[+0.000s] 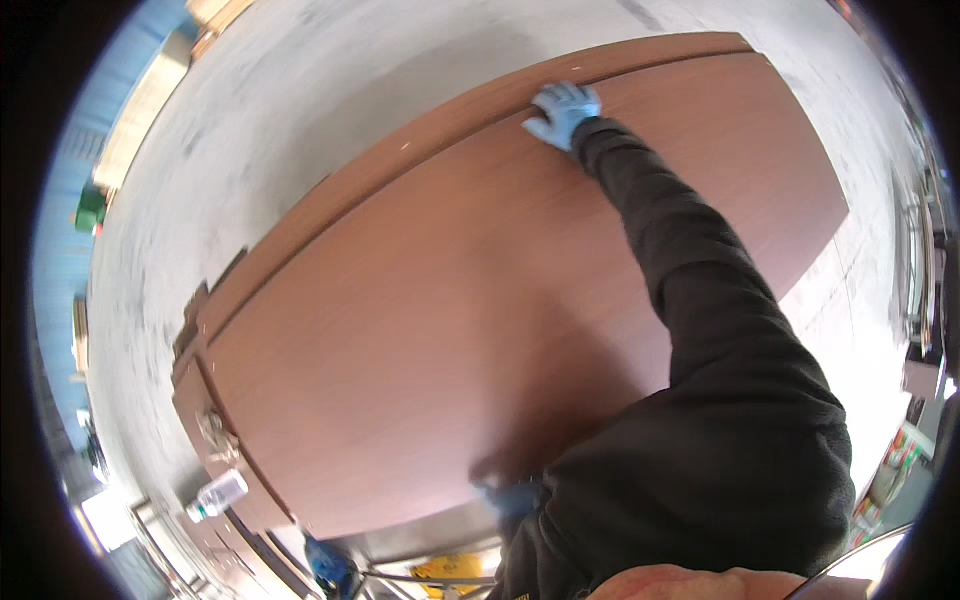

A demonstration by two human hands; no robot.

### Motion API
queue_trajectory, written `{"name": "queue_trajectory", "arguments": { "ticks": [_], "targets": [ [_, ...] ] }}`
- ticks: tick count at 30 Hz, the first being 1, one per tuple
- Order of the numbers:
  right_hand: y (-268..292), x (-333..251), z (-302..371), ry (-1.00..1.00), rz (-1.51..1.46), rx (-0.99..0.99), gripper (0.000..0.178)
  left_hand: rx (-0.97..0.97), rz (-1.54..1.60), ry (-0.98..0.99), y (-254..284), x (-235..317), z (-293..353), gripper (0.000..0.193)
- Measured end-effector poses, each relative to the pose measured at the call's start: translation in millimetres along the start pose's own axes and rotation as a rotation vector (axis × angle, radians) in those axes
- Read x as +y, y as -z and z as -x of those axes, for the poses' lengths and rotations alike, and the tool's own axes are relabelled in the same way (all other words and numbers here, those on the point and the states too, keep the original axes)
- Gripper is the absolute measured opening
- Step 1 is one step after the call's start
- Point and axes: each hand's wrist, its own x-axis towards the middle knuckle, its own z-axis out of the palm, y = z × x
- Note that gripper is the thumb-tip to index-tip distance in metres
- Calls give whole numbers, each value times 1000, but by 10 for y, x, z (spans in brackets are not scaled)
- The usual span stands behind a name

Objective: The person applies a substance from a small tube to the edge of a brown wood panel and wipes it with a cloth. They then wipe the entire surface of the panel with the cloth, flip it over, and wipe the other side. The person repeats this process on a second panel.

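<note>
A large brown door-like panel (430,300) lies flat across the middle of the view, with a groove along its far edge and another near its left end. My right hand (563,115), in a light blue glove, reaches over to the far edge. It rests on the surface by the groove with its fingers stretched out, and no object shows in it. At the near edge, beside my dark sleeve and body, is a blurred blue patch (510,496); it may be my left hand, but its fingers cannot be made out.
On the panel's left end lie some metal pieces (217,437) and a whitish bottle (222,492) with a green cap. Below the near edge show a metal frame (400,578), a yellow item (452,570) and a blue item (330,565). Grey concrete floor (330,120) stretches beyond.
</note>
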Motion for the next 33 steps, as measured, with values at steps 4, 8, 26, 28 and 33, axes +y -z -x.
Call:
{"name": "queue_trajectory", "arguments": {
  "ticks": [4,8,26,28,33],
  "targets": [
    [-15,225,-97,171,-147,-3,69,122,12,-110,-226,-45,6,70],
    [10,243,-221,218,-186,-99,65,196,10,-184,-350,-146,18,73],
    [19,242,-144,259,-204,-219,84,531,95,-319,-288,-1215,148,88],
    [-175,322,-244,272,-132,-176,88,618,130,-306,-271,-1356,171,90],
    [-660,481,-389,342,-22,85,79,753,158,-203,-234,-1677,401,94]
  ]
}}
